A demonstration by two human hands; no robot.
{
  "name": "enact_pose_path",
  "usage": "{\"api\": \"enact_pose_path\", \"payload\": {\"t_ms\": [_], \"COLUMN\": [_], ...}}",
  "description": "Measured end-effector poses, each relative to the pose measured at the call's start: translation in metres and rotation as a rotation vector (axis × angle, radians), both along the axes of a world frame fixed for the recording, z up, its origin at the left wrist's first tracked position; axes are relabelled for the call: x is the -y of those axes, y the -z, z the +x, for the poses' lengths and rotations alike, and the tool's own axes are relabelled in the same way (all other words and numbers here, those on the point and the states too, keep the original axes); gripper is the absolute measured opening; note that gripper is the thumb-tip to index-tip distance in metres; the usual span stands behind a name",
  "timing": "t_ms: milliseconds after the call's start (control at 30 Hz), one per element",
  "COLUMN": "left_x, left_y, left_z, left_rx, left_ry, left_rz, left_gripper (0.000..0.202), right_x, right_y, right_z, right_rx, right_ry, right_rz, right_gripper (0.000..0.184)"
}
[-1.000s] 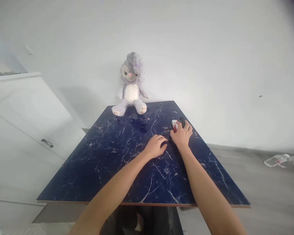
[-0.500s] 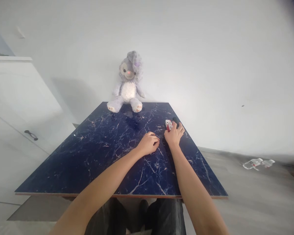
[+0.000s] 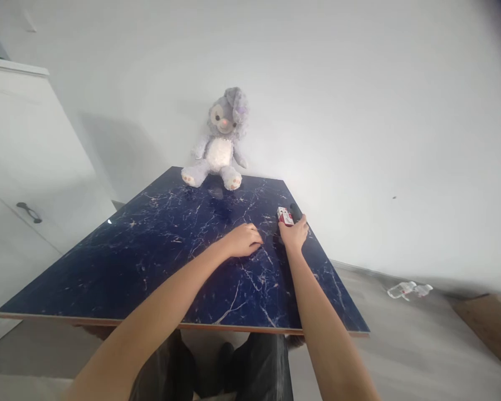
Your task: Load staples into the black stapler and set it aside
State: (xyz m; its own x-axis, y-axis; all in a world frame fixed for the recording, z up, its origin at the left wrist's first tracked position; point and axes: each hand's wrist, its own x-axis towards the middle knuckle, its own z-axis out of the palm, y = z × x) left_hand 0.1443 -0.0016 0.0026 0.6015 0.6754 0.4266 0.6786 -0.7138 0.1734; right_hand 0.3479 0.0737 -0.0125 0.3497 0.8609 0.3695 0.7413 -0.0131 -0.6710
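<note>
My right hand [image 3: 293, 233] rests near the right edge of the dark blue marbled table [image 3: 158, 262], its fingers curled against a small red and white box [image 3: 284, 216] and a small black object [image 3: 296, 211] just beyond it. Whether the fingers grip either one is unclear. My left hand [image 3: 242, 240] lies palm down on the tabletop just left of the right hand, fingers loosely curled and holding nothing. A grey and lilac plush rabbit [image 3: 220, 142] sits at the far edge of the table against the white wall.
A white cabinet [image 3: 20, 167] with a dark handle stands to the left. Crumpled clear plastic [image 3: 409, 289] lies on the grey floor to the right, and a brown board [image 3: 490, 328] shows at the far right. My legs are under the near table edge.
The view has swung to the right, so the table and rabbit now sit further left and tilted. Both hands stay at the same spot on the table beside the box.
</note>
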Motion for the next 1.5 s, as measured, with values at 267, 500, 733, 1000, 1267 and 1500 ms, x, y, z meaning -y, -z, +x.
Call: {"api": "enact_pose_path", "payload": {"t_ms": [267, 500, 733, 1000, 1267, 1500], "left_x": [0.048, 0.065, 0.065, 0.029, 0.009, 0.014], "left_y": [0.005, -0.004, -0.002, -0.002, 0.019, 0.018], "left_z": [-0.152, -0.142, -0.136, -0.113, -0.107, -0.107], "left_rx": [0.062, 0.061, 0.001, -0.097, -0.078, -0.12], "left_ry": [-0.522, -0.351, -0.4, -0.25, -0.359, -0.368], "left_rz": [-0.027, -0.175, -0.096, -0.001, -0.063, -0.075], "left_gripper": [0.032, 0.034, 0.033, 0.047, 0.041, 0.044], "right_x": [-0.007, 0.002, 0.046, 0.036, 0.036, 0.04], "right_y": [0.003, -0.004, -0.02, -0.001, 0.0, 0.002], "right_z": [0.001, -0.01, -0.072, -0.116, -0.12, -0.121], "right_rx": [0.125, 0.139, 0.483, 0.594, 0.597, 0.626], "right_ry": [-0.032, 0.011, -0.417, -0.857, -0.839, -0.867], "right_rz": [-0.057, 0.002, 0.281, -0.049, -0.057, -0.097], "right_gripper": [0.089, 0.095, 0.074, 0.054, 0.054, 0.056]}}
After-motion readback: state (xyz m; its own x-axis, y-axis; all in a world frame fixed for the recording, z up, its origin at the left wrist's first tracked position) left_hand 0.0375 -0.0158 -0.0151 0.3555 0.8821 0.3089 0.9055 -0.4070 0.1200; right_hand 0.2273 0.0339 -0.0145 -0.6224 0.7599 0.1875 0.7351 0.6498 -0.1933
